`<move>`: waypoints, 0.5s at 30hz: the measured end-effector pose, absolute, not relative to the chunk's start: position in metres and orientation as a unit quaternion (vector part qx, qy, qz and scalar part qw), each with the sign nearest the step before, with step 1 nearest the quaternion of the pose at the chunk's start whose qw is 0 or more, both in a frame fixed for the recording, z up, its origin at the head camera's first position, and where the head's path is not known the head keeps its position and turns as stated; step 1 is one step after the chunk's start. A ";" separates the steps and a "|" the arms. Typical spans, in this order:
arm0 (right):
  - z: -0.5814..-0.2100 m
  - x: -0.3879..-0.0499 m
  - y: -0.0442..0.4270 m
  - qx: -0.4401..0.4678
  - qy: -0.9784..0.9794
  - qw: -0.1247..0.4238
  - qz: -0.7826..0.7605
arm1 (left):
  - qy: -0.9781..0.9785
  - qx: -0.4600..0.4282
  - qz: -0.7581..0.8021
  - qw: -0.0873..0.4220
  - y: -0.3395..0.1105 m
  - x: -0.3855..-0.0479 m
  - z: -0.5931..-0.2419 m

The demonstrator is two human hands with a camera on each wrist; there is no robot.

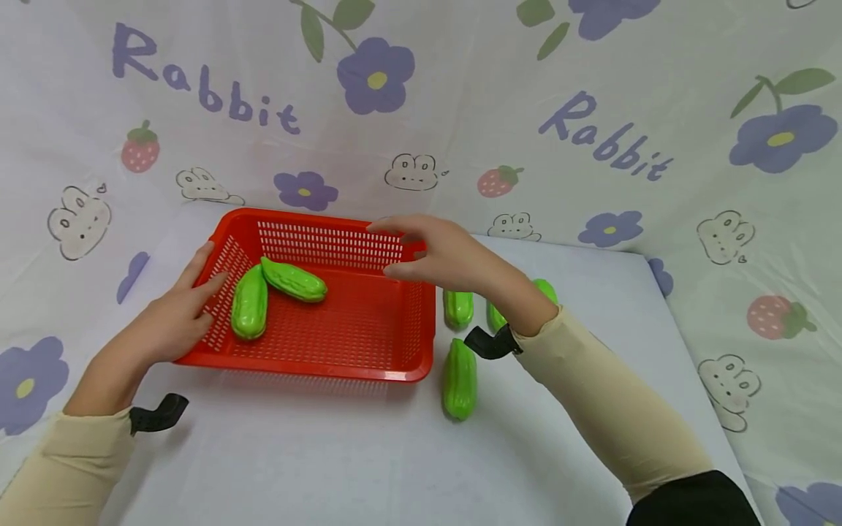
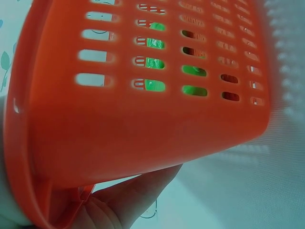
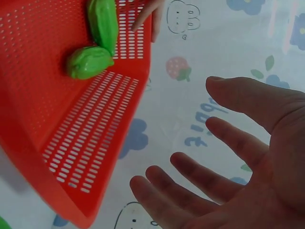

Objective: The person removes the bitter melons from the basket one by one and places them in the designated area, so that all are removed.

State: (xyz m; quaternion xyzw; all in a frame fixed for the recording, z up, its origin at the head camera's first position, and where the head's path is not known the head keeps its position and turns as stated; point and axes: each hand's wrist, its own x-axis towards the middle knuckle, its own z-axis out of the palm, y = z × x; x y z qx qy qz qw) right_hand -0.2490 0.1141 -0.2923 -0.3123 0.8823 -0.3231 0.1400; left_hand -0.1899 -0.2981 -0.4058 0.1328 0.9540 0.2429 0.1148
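Observation:
A red plastic basket with slotted walls stands on the table, two green ridged gourds inside. One gourd lies along the left end; the other gourd touches its tip and points right. My left hand grips the basket's left rim, some fingers inside the wall. In the left wrist view, part of that hand shows against the basket's outer side. Over the basket's right end, my right hand hovers with spread fingers and holds nothing; the right wrist view shows its bare palm.
Several more green gourds lie on the white tabletop right of the basket, some partly behind the right forearm. A cloth printed with rabbits and flowers hangs behind the table. Dark bands sit at both wrists.

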 end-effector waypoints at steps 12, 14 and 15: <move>-0.295 -0.266 0.092 -0.341 0.878 0.139 -0.306 | 0.954 0.135 0.245 0.110 -0.297 -0.190 -0.405; -0.296 -0.269 0.087 -0.343 0.878 0.142 -0.303 | 0.953 0.135 0.246 0.110 -0.297 -0.190 -0.405; -0.297 -0.270 0.085 -0.345 0.877 0.143 -0.304 | 0.953 0.135 0.246 0.110 -0.297 -0.190 -0.405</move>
